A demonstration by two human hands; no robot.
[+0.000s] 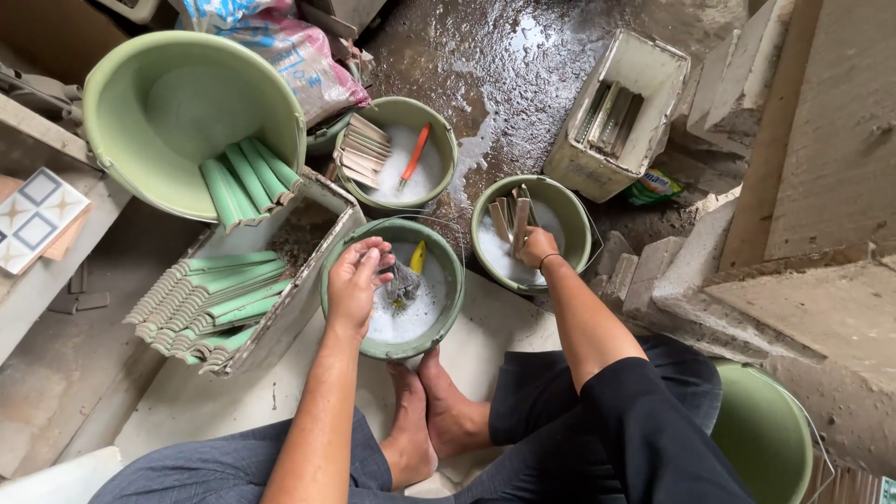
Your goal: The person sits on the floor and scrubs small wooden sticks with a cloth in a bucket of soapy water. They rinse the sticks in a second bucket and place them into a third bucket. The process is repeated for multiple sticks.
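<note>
The wet concrete floor [523, 65] takes up the top of the view, dark and puddled. On the left a big green tub [140, 103] leans on its side, with a few green tiles [247, 177] resting against its rim. Below it a grey tray [280, 308] holds a long stack of curved green tiles [210, 299], laid side by side. At the upper right a white crate [583, 159] stands with brown pieces [611, 117] inside. A plastic sack [280, 47] lies behind the buckets.

Three smaller green buckets of soapy water stand close together. The far bucket [439, 126] holds tan tiles [362, 149] and an orange-handled tool [415, 154]. The near bucket [448, 322] stands just in front of the person's bare feet [429, 420]. The left hand [355, 280] rests over its rim, fingers curled on a small dark piece [401, 285] above the foam; it may be a brush or a tile, the view is too poor to tell. A yellow object [418, 257] lies in the water beside it. The right hand [537, 247] reaches into the right bucket [579, 219], fingers closed on one of the upright tan strips [518, 224] standing in the suds.
</note>
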